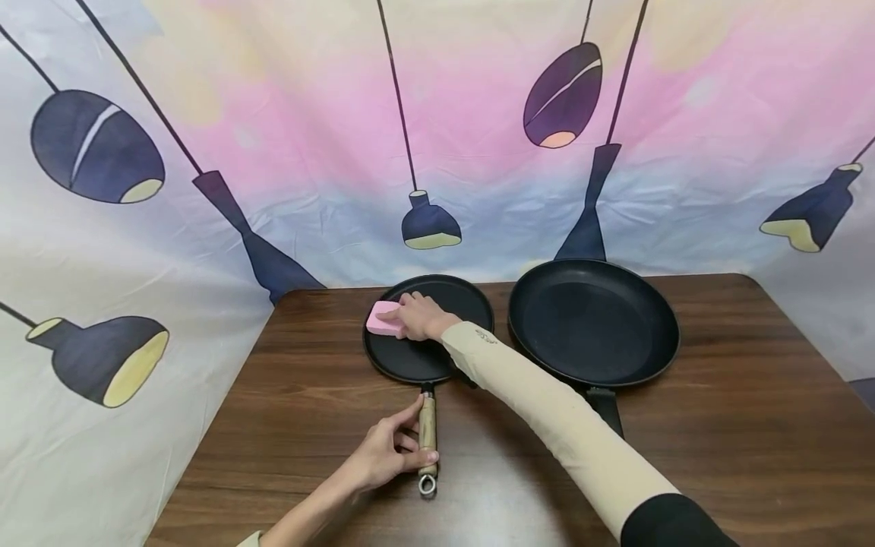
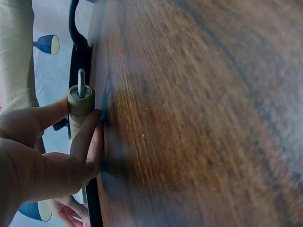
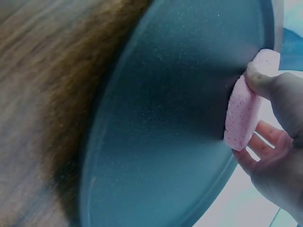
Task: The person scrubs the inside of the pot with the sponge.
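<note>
A flat black pan (image 1: 403, 361) with a low rim lies toward the back of the table, its wooden handle (image 1: 428, 425) pointing at me. My left hand (image 1: 383, 452) grips that handle between thumb and fingers, near the metal ring (image 1: 428, 486) at its end. In the left wrist view the fingers (image 2: 85, 137) wrap the handle close over the tabletop. My right hand (image 1: 425, 315) pinches a pink sponge (image 1: 384, 319) on the left part of the pan's surface. The right wrist view shows the sponge (image 3: 244, 113) held by its edges, thumb on one side and fingers on the other.
A larger, deeper black frying pan (image 1: 595, 327) stands to the right, its dark handle (image 1: 604, 410) partly behind my right sleeve (image 1: 547, 418). Brown wood table (image 1: 738, 425) lies beneath both pans. A cloth backdrop (image 1: 307, 137) printed with lamps hangs behind the table's far edge.
</note>
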`<act>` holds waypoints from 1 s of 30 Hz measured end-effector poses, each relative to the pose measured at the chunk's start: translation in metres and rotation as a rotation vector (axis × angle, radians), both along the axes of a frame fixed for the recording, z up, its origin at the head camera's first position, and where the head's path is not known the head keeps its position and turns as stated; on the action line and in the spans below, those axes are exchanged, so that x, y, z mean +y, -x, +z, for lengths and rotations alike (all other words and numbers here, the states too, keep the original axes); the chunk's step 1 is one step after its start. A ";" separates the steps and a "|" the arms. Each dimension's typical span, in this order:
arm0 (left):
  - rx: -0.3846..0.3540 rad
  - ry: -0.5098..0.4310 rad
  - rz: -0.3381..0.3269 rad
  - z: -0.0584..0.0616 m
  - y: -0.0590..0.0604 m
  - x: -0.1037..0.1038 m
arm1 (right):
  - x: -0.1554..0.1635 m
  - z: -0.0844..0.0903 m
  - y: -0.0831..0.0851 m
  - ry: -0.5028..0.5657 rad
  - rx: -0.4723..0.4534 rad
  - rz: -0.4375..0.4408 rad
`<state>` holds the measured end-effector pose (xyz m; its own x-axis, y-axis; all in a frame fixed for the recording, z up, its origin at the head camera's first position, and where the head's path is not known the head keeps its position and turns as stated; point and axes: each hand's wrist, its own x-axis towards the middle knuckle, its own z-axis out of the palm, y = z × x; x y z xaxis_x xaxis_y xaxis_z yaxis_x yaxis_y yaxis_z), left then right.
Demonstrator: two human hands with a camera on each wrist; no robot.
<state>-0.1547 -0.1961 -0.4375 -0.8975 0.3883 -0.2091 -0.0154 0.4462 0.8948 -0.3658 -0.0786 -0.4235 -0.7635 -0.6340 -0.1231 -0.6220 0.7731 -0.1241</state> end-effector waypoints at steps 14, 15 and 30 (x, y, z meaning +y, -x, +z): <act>-0.034 -0.008 0.001 0.002 0.004 0.000 | 0.038 0.012 -0.037 -0.006 -0.110 0.193; -0.036 -0.007 0.003 0.003 0.004 0.000 | 0.042 0.014 -0.038 0.000 -0.123 0.200; -0.047 -0.021 0.018 0.002 0.004 0.001 | 0.099 0.029 -0.036 -0.039 -0.247 0.240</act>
<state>-0.1583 -0.1948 -0.4356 -0.8939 0.3769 -0.2428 -0.0652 0.4265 0.9021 -0.3302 0.0203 -0.3949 -0.5373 -0.7830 -0.3134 -0.7412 0.6157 -0.2674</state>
